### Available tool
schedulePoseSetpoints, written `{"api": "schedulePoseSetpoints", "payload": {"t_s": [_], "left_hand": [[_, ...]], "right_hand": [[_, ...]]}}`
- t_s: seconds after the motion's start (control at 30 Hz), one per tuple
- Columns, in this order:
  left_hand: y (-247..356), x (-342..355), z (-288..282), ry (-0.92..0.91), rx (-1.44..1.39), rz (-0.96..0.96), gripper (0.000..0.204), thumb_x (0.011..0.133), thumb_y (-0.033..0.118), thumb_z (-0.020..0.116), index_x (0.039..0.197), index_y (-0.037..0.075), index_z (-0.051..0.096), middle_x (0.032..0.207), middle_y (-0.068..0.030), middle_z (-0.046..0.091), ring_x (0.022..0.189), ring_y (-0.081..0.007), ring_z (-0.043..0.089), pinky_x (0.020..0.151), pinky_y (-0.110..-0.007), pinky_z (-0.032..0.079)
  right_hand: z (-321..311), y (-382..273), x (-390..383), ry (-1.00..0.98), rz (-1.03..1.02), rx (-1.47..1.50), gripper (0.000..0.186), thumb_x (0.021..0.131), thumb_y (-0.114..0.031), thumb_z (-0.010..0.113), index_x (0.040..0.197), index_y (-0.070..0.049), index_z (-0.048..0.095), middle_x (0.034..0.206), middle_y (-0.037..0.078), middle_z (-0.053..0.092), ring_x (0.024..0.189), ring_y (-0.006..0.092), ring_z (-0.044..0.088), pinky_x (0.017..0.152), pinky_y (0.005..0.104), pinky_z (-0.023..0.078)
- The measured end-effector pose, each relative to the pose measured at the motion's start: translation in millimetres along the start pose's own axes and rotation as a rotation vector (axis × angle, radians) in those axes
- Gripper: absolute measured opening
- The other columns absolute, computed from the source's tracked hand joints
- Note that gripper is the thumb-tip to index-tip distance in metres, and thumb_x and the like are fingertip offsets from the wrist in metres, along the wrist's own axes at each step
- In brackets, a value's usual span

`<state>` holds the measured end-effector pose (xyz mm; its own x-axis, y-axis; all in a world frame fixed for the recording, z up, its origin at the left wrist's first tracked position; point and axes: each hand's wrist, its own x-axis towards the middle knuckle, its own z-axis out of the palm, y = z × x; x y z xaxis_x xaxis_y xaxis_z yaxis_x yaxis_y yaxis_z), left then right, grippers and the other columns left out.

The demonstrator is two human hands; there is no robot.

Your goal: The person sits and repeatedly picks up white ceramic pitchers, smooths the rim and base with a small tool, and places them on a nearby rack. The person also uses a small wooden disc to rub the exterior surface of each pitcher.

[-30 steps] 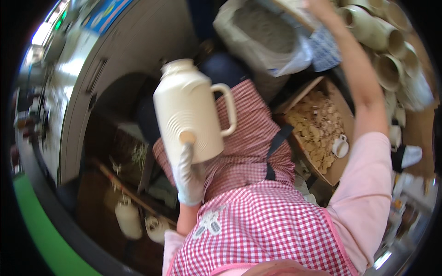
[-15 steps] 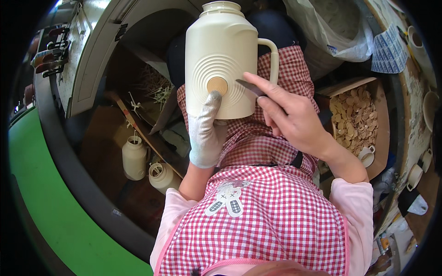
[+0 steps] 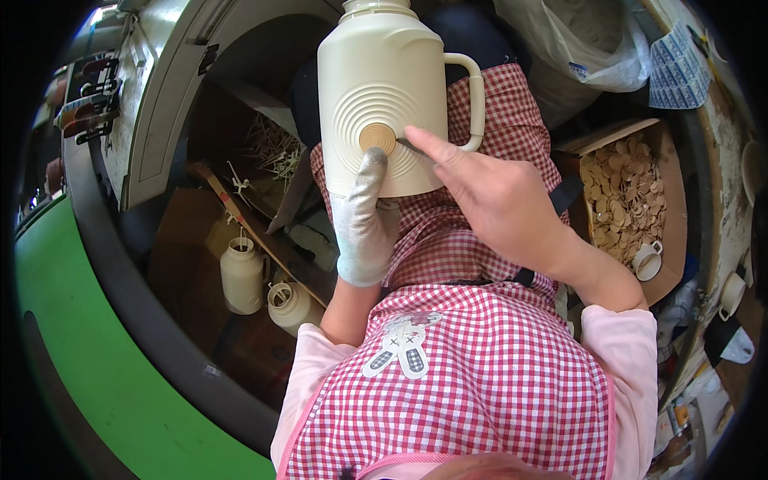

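Note:
A cream plastic jug body (image 3: 384, 64) with a side handle stands over my lap, its neck at the far end. Concentric ridges on its front ring a small tan round disc (image 3: 378, 138). My left hand (image 3: 364, 224), in a pale glove, grips the jug's near end, its thumb pressed up against the disc's lower edge. My bare right hand (image 3: 508, 196) is closed around a small knife (image 3: 410, 146), forefinger stretched along the blade. Only a short piece of dark blade shows, its tip at the disc's right edge; the knife's handle is hidden in my palm.
At right, a cardboard box (image 3: 674, 208) holds many tan discs and a cream ring-like part (image 3: 647, 261). Two cream jug bodies (image 3: 242, 276) sit low at left, beside a green surface (image 3: 72, 344). A clear plastic bag (image 3: 612, 76) hangs at upper right.
The knife tip and my right hand have moved left, in to the disc's edge. The jug has shifted slightly away and left, with my left hand still on it.

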<state>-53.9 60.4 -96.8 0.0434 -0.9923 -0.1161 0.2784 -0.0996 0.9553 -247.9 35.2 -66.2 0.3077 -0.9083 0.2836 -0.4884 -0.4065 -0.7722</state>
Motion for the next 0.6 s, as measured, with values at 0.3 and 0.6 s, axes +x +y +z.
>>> {"api": "schedulePoseSetpoints", "payload": {"t_s": [0.3, 0.6], "left_hand": [[18.0, 21.6, 17.2, 0.094, 0.435, 0.271, 0.049, 0.088, -0.013, 0.064, 0.134, 0.003, 0.061, 0.137, -0.0158, 0.062, 0.123, -0.027, 0.062, 0.103, -0.04, 0.051], [20.7, 34.0, 10.4, 0.263, -0.136, 0.065, 0.028, 0.098, 0.015, 0.071, 0.12, -0.002, 0.067, 0.112, -0.0092, 0.071, 0.1, -0.017, 0.07, 0.083, -0.031, 0.057]], "right_hand": [[-12.4, 4.8, 15.4, 0.054, 0.091, 0.164, 0.047, 0.101, -0.005, 0.061, 0.147, -0.014, 0.059, 0.074, 0.008, 0.067, 0.054, 0.0163, 0.063, 0.053, 0.0286, 0.052], [-20.4, 9.7, 23.7, -0.111, 0.269, 0.501, 0.041, 0.109, -0.014, 0.053, 0.149, -0.011, 0.055, 0.072, 0.001, 0.063, 0.056, 0.0047, 0.056, 0.054, 0.0205, 0.048]]}}
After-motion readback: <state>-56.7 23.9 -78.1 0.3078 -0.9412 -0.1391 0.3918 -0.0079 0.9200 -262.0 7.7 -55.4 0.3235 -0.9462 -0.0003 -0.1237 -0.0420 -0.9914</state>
